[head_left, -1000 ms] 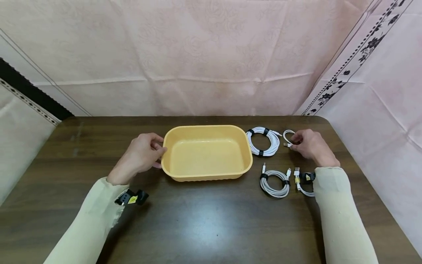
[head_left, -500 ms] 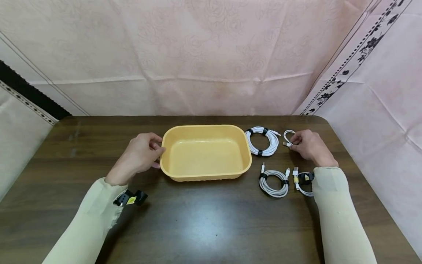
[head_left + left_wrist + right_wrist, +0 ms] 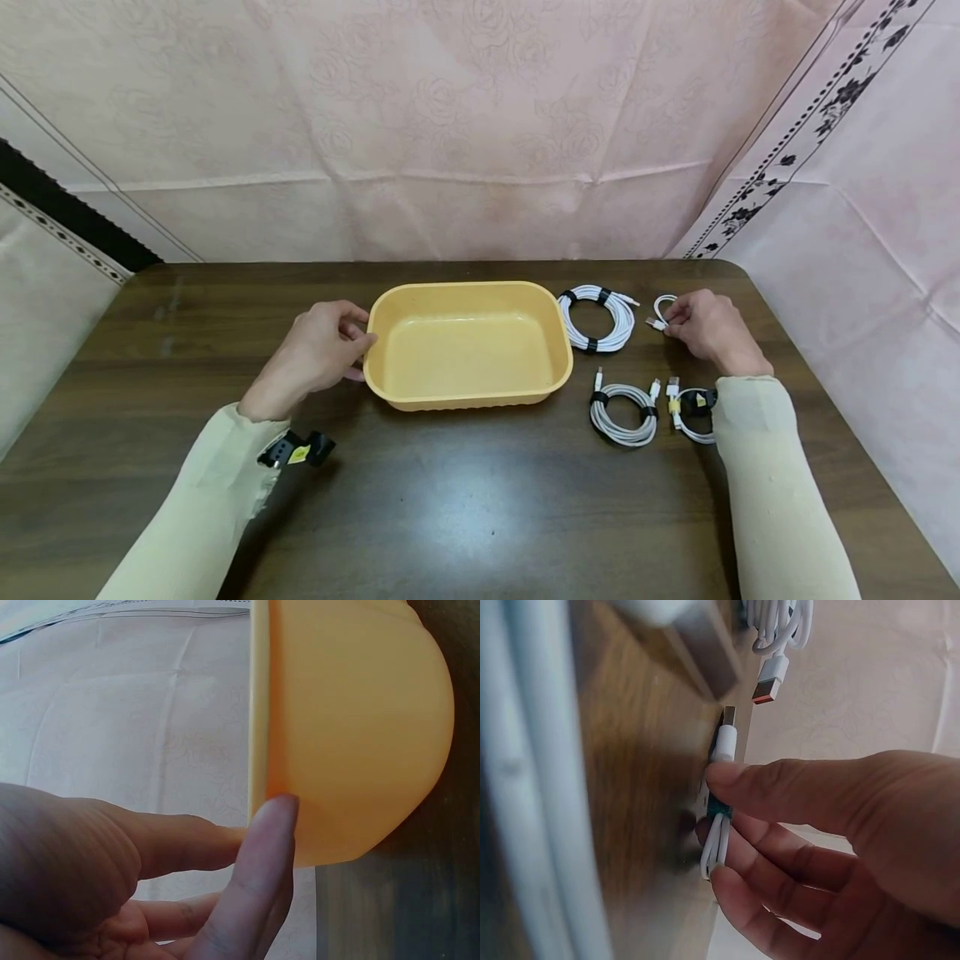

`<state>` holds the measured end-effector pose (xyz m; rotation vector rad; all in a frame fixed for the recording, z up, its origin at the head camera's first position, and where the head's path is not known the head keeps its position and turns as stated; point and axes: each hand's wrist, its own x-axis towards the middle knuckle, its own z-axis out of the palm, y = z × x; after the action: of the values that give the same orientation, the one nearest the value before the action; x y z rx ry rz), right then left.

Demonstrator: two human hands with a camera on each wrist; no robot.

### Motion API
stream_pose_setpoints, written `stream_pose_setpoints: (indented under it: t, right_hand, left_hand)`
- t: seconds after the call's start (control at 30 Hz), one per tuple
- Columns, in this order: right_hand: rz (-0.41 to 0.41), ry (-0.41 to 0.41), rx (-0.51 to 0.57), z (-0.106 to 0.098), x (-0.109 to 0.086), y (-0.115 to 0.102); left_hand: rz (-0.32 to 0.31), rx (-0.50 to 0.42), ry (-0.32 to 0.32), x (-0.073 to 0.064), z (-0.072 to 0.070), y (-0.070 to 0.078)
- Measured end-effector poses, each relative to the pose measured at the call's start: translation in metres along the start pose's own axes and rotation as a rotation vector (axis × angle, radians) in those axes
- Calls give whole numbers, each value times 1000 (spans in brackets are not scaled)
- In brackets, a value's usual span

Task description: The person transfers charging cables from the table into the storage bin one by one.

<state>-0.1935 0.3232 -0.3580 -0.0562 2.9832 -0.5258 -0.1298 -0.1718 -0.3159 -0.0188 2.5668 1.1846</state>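
Observation:
A yellow plastic tub (image 3: 468, 403) stands on the brown table. At its left end my left hand (image 3: 318, 346) pinches the rim; in the left wrist view one fingertip (image 3: 274, 817) lies against the outer wall, just under the lip. Over on the right, my right hand (image 3: 708, 329) pinches a small coiled white USB cable (image 3: 726, 742) between thumb and fingers. The cable's metal plug points up past the thumb in the right wrist view, and a dark tie wraps its strands. Part of the coil is hidden behind the fingers.
A large white cable coil (image 3: 621, 327) with black ties lies beside the tub's right end. Nearer are a grey-white coil (image 3: 633, 435) and another USB cable (image 3: 675, 404), partly hidden by the right sleeve. A pale patterned cloth (image 3: 450, 167) hangs behind the table.
The right hand has shifted the small USB cable slightly, its loop moving right and its plug tilting. The left hand stays on the tub's rim, and the tub looks unmoved over the last half second.

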Motion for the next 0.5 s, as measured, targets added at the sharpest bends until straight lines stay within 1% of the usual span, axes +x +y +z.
stream_pose_setpoints:
  t: [0.23, 0.5]
  right_hand:
    - [8, 6, 9, -1, -1, 0]
    - [-9, 23, 24, 1, -2, -1]
  left_hand:
    - [2, 4, 2, 0, 1, 1]
    - [5, 10, 7, 0, 1, 1]
